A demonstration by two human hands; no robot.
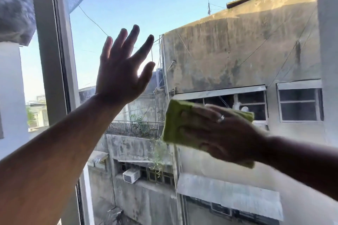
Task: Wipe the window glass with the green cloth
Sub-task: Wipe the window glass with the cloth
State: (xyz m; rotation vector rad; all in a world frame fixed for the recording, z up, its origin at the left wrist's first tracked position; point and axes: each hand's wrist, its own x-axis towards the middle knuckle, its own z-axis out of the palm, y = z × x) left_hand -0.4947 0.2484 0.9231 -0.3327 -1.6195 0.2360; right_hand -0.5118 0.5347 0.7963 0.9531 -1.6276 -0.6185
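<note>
The window glass (228, 33) fills most of the head view, with sky and a stained concrete building behind it. My right hand (219, 133) lies flat over the folded green cloth (173, 120) and presses it against the pane at centre right; a ring shows on one finger. Part of the cloth is hidden under the hand. My left hand (122, 71) is raised higher, left of centre, palm toward the glass with fingers spread and nothing in it. Whether it touches the pane I cannot tell.
A pale vertical window frame (53, 51) stands just left of my left hand. Another frame edge (327, 42) runs down the far right. A white wall (11, 97) is at the far left.
</note>
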